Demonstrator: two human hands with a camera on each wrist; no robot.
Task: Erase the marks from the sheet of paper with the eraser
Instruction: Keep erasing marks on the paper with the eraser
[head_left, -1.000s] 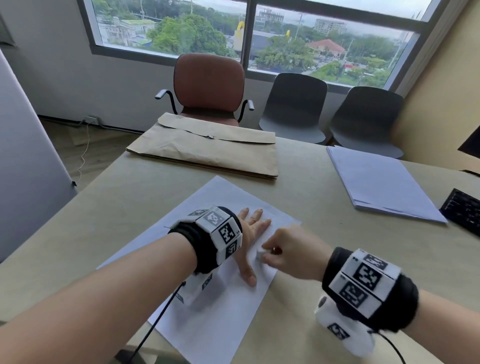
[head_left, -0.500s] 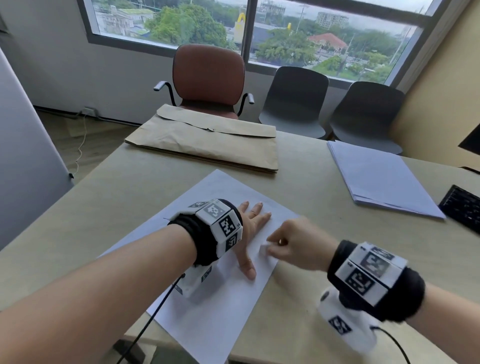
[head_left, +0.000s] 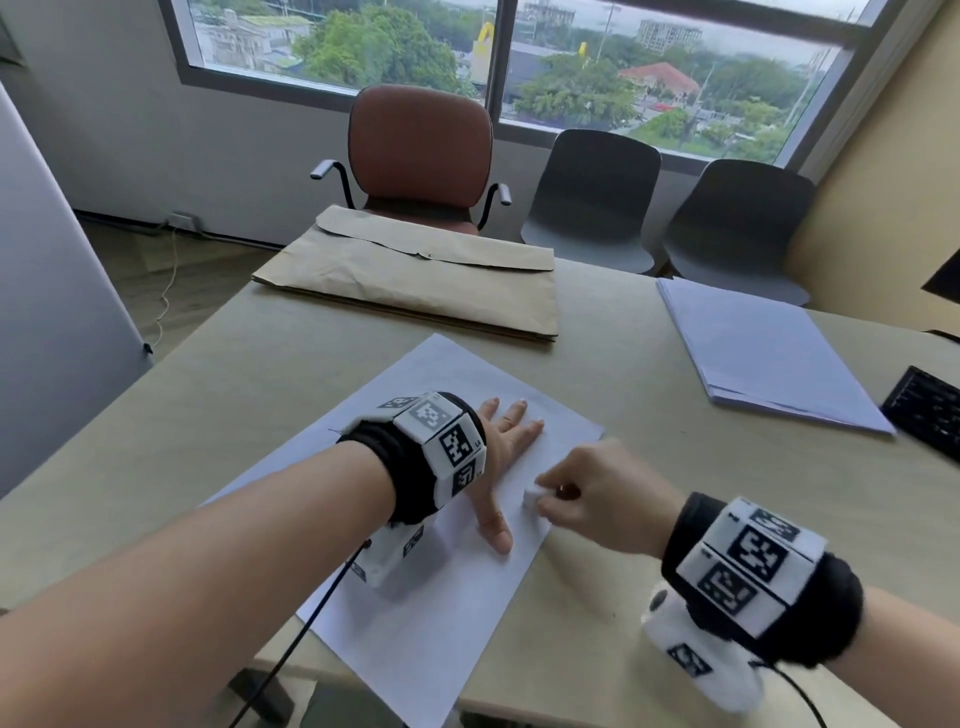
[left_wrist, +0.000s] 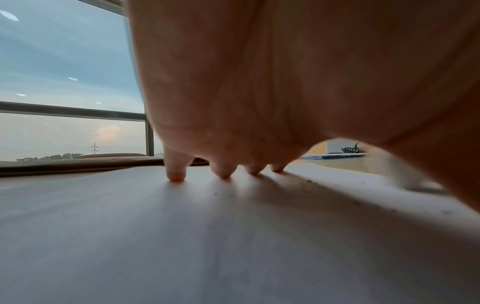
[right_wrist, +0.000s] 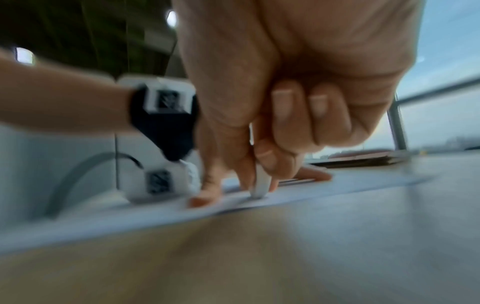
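A white sheet of paper (head_left: 441, 384) lies slantwise on the beige table. My left hand (head_left: 506, 457) lies flat on it with straight, spread fingers, pressing it down; the fingertips (left_wrist: 176, 174) touch the paper (left_wrist: 182, 236). My right hand (head_left: 587, 493) pinches a small white eraser (head_left: 531, 500) between thumb and fingers near the sheet's right edge, just right of the left thumb. In the blurred right wrist view the eraser (right_wrist: 259, 188) tip touches the paper (right_wrist: 298, 198). Small dark crumbs lie on the sheet beside the left hand. No marks can be made out.
A brown envelope (head_left: 415, 280) lies at the table's far side, a stack of pale sheets (head_left: 763, 353) at the right, a black keyboard (head_left: 930, 410) at the right edge. A brown chair (head_left: 421, 150) and two grey chairs stand behind the table, under the window.
The right hand with the eraser has shifted back and forth a little on the sheet's right part. The left hand stays flat on the paper. The head view has tilted slightly.
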